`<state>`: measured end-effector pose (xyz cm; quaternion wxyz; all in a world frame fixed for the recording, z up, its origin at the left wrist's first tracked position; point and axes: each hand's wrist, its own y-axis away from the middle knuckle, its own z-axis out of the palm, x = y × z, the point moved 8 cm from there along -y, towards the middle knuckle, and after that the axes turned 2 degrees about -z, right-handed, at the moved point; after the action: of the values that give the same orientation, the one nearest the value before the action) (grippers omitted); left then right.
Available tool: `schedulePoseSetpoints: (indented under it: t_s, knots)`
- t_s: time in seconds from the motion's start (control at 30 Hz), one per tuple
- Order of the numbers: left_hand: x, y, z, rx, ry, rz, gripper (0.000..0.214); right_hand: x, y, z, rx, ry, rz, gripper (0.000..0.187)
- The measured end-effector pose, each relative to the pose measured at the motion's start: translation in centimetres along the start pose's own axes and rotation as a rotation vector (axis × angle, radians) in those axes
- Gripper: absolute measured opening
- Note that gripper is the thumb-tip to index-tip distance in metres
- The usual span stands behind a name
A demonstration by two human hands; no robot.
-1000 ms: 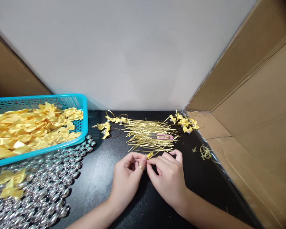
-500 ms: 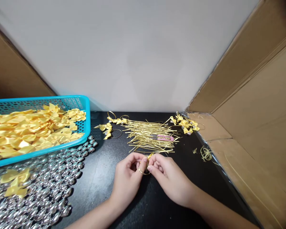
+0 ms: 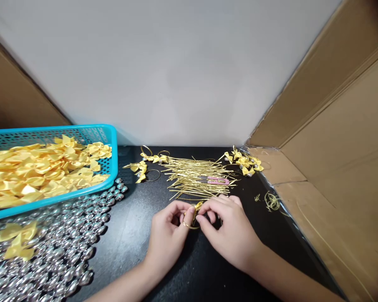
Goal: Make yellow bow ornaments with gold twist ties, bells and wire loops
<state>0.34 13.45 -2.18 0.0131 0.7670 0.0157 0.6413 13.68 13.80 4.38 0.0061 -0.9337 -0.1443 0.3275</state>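
Low in the middle of the head view, my left hand pinches a small yellow ribbon bow between thumb and fingers. A gold cord loop hangs by the left thumb, below the bow. My right hand is at the bow's right side, thumb and index fingertip close together; what is between them is too small to tell. Just beyond the hands lies a spread of gold cord strips, with pink-handled thread snips on top.
To the left, a blue basket holds many yellow bows. Silver beads cover the black table before it, two loose bows on them. Bows with beads lie back right, others back left. Cord scraps sit near the cardboard.
My right hand has lifted and turned slightly, its fingers more raised over the strips' near edge. My left hand keeps its pinch on the bow, nearly still.
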Motion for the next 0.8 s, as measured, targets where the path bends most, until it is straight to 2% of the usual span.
schedulePoseSetpoints:
  t_s: [0.07,0.23,0.3,0.37,0.43,0.53,0.6,0.73,0.8]
  knots:
    - [0.2,0.1,0.1,-0.009,0.002,0.003,0.018,0.0,0.1,0.5,0.021,0.059,-0.032,0.007]
    - [0.6,0.1,0.0,-0.009,0.009,0.028,0.016,-1.0,0.5,0.6,0.141,0.095,-0.227,0.009]
    - [0.7,0.0,0.0,-0.006,0.008,0.035,0.015,-1.3,0.5,0.3,0.173,0.093,-0.275,0.017]
    - [0.7,0.1,0.0,-0.006,0.008,0.031,0.016,-1.6,0.3,0.4,0.107,0.074,-0.318,0.018]
    - [0.6,0.1,0.1,-0.013,0.015,0.017,0.017,-1.7,0.1,0.7,-0.034,0.034,-0.329,0.014]
    - [0.4,0.1,0.1,-0.013,0.023,0.002,0.018,-1.2,0.0,1.1,-0.265,-0.048,-0.266,0.013]
    - [0.3,0.1,0.0,-0.005,0.016,-0.003,0.018,-1.0,0.2,0.9,-0.366,-0.098,-0.227,0.014]
    - [0.2,0.0,0.0,0.005,0.001,-0.011,0.019,-1.1,0.4,-0.2,-0.461,-0.182,-0.204,0.013]
    - [0.3,0.0,-0.1,0.008,-0.001,-0.012,0.019,-1.3,0.4,-0.9,-0.443,-0.204,-0.203,0.013]
